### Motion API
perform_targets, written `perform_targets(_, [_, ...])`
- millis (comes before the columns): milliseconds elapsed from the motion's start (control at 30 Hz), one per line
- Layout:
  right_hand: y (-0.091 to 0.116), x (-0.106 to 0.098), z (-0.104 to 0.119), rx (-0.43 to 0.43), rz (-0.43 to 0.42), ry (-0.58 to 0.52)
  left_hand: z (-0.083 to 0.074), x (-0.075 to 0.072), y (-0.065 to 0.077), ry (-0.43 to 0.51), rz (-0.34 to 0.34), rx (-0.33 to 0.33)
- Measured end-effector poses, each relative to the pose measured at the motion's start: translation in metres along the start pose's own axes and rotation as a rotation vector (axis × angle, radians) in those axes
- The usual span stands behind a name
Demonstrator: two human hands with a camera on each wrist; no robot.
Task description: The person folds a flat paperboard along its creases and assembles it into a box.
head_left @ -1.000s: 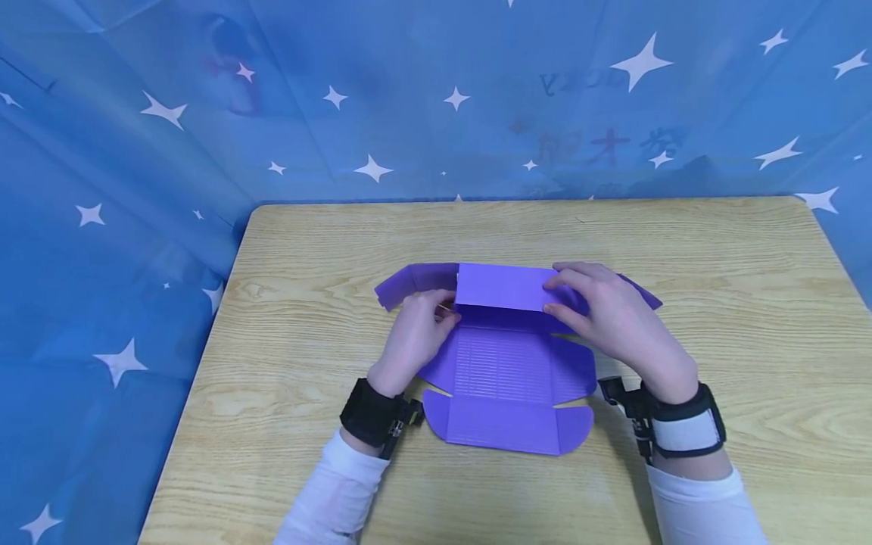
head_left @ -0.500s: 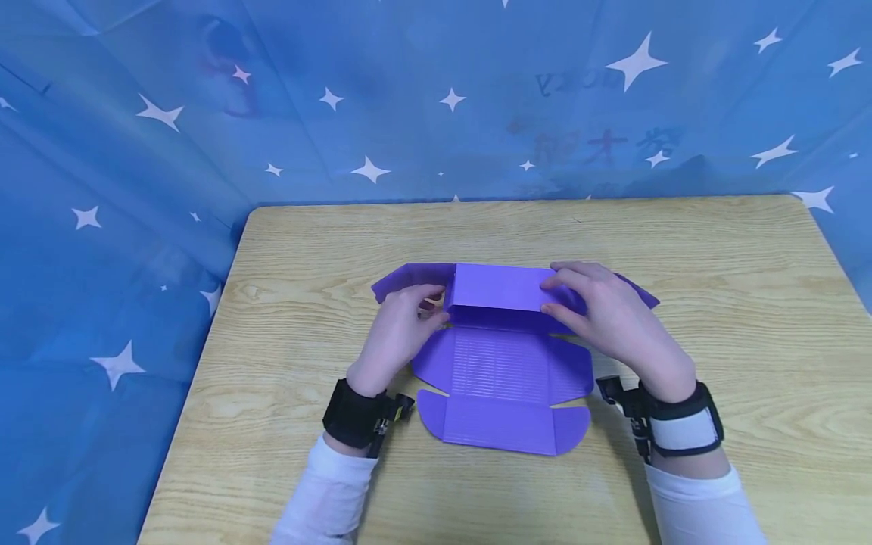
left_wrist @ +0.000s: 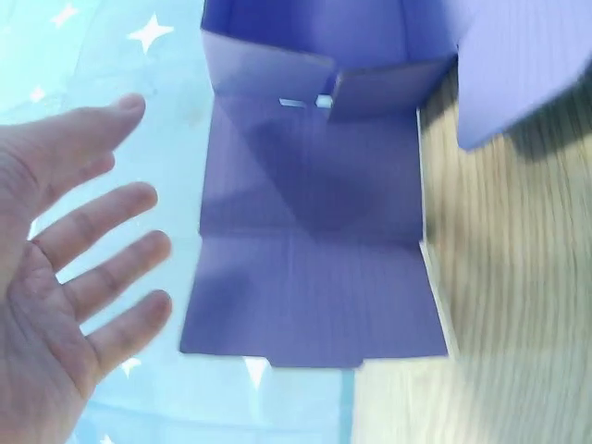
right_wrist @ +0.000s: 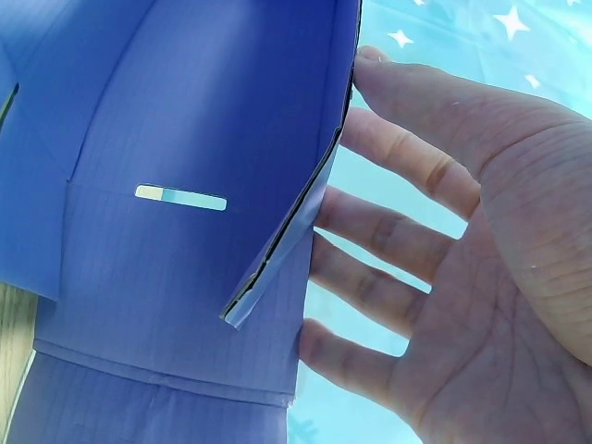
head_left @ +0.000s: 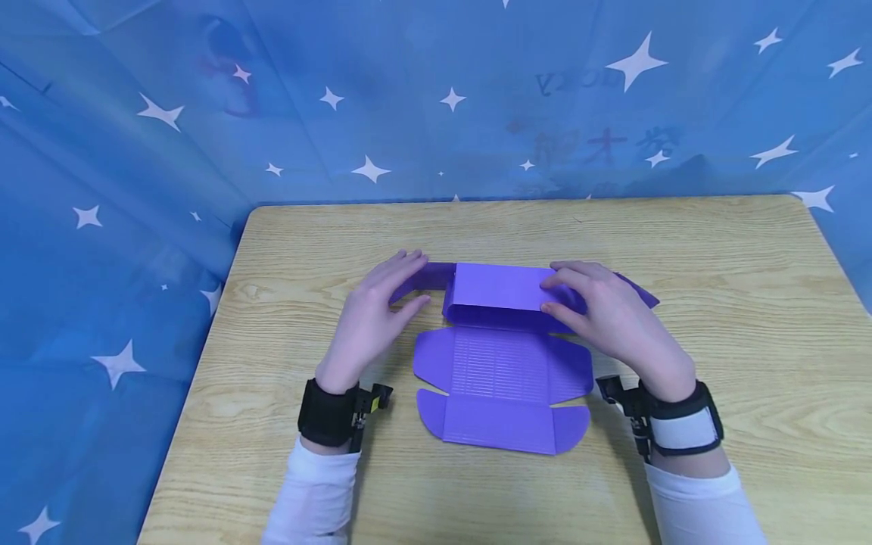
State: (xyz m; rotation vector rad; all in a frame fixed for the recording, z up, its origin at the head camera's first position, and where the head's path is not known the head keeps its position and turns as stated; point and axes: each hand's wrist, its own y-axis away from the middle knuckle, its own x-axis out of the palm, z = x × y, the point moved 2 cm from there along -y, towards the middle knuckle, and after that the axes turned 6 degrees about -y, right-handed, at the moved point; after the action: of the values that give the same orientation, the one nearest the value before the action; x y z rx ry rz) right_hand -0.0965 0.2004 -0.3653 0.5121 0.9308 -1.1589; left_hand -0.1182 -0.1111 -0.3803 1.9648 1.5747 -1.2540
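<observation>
Well, nearest on my head feed, two white sleeves [head_left: 309,484] reach over a pale, wavy-grained wooden tabletop [head_left: 259,341], each with a black strap [head_left: 329,412] at the wrist. Just beyond, mid-tabletop, I have the purple cardboard box [head_left: 502,378], partly unfolded: a smooth front flap [head_left: 499,425] with rounded ears [head_left: 432,411] points toward the person, then comes a finely ribbed floor panel [head_left: 500,356], then an upright wall [head_left: 500,318] topped by a panel [head_left: 496,285] leaning nearward. Its long axis runs left to right, slotted wings [left_wrist: 314,166] reaching out both ways. By the left wing, the left hand [head_left: 371,310] has fingers and thumb spread, apart from the card on my wrist feed. The right hand [head_left: 606,303] holds the raised part's right end between thumb and fingertips. Behind the far edge hangs a creased blue curtain [head_left: 395,83] with white stars [head_left: 636,62].
</observation>
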Motion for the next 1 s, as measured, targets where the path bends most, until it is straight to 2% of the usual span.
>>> perform_targets(233, [0.000,0.001,0.000,0.001,0.001,-0.003,0.030,0.004,0.001,-0.004,-0.020,-0.208])
perform_targets(333, [0.000,0.001,-0.001,-0.001,0.000,-0.002,0.037,0.008,0.001,0.011,-0.004,-0.259])
perform_targets(567, [-0.001,0.002,-0.002,-0.010,-0.020,0.001,0.036,0.015,-0.001,0.063,-0.011,-0.243])
perform_targets(867, [0.000,-0.001,-0.007,0.012,-0.049,-0.004,0.026,0.031,-0.003,0.167,0.001,-0.293])
perform_targets(1000, [0.000,-0.003,-0.007,0.018,-0.049,-0.013,0.025,0.036,-0.004,0.171,0.038,-0.284])
